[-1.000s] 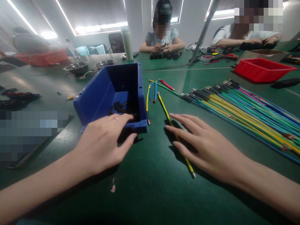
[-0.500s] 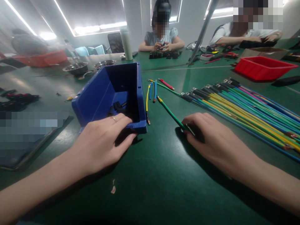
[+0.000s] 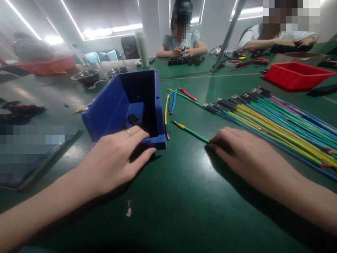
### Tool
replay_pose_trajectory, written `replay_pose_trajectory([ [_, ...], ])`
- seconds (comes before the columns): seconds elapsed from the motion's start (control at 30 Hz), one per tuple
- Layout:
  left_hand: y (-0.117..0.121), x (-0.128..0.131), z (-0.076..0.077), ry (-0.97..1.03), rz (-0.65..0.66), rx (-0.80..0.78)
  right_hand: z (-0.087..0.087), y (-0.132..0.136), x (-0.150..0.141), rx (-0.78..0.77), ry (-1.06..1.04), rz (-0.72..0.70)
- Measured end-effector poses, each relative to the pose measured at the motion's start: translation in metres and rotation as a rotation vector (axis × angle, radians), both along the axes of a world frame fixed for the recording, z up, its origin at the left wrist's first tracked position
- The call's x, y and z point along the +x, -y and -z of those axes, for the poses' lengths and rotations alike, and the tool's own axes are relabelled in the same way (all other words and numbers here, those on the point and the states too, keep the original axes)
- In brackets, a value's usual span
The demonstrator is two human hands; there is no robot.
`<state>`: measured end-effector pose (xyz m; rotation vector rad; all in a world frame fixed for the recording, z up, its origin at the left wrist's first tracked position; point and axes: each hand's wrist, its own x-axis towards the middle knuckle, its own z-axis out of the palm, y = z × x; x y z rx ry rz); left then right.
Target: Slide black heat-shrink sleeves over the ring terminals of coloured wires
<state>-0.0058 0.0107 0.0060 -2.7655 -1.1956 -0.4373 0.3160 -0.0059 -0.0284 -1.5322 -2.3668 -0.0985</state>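
My left hand [image 3: 119,158] is closed over the front lip of a blue plastic bin [image 3: 93,114], fingers inside the rim and thumb outside below it. Small black pieces [image 3: 134,118] lie in the bin, partly hidden by the fingers. Between thumb and fingers, my right hand [image 3: 233,149] pinches a short green-and-yellow cable [image 3: 194,134]. The cable's free end has a ring lug and points left toward the bin; its other end is hidden in the hand. Just right of the bin lie a short yellow cable [image 3: 166,112] and short blue cables [image 3: 173,102].
To the right lies a row of long coloured cables [image 3: 273,121] with black-sleeved lugs. Behind them stands a red tray [image 3: 295,79]. A dark flat device [image 3: 34,161] lies at left. Metal bowls [image 3: 86,77] and a pale bottle [image 3: 142,49] stand farther back. Other people sit across the table.
The held cable has swung so its lug end sits lower and nearer, and my right hand has shifted slightly right. My left hand stays at the bin.
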Motion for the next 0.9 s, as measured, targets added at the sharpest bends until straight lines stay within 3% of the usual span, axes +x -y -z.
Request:
replay_pose_trajectory([
  [0.2, 0.002, -0.003, -0.004, 0.167, -0.002, -0.058, -0.002, 0.0, 0.001, 0.068, -0.008, -0.048],
  [0.43, 0.007, 0.002, -0.003, 0.395, -0.05, 0.121, -0.009, 0.001, 0.0, 0.138, -0.139, -0.021],
  [0.53, 0.005, 0.002, 0.0, 0.483, -0.056, 0.078, -0.01, 0.004, -0.006, 0.188, -0.206, -0.048],
  [0.73, 0.0, -0.002, 0.007, 0.715, 0.059, -0.004, -0.017, 0.013, -0.014, 0.351, -0.186, -0.099],
  [0.9, 0.002, 0.0, 0.001, 0.565, 0.133, 0.04, -0.024, 0.014, -0.012, 0.494, -0.077, -0.154],
])
